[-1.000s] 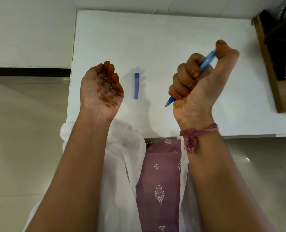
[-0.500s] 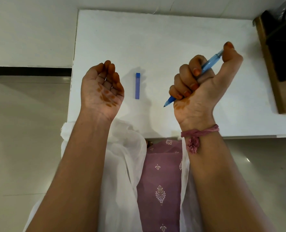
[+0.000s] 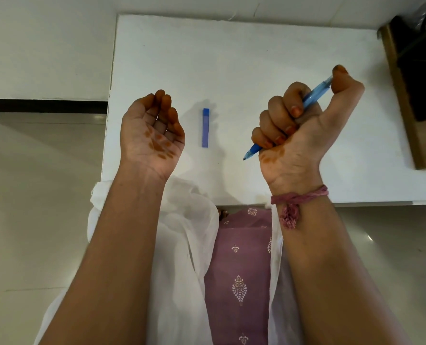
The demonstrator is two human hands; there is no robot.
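My right hand is raised over the white table, its fingers curled round a blue pen. The pen's tip sticks out below the fist toward the near left, and my thumb presses on its top end. My left hand is held palm up over the table's left edge, fingers loosely curled, holding nothing. Between the two hands a small blue rectangular case lies flat on the table, pointing away from me.
A wooden piece of furniture stands past the table's right edge, with a dark object behind it. Tiled floor lies to the left and right. My lap in purple cloth is at the table's near edge.
My right hand has shifted slightly right and its thumb has slid further up onto the pen's top end. The left hand and the blue case have stayed put.
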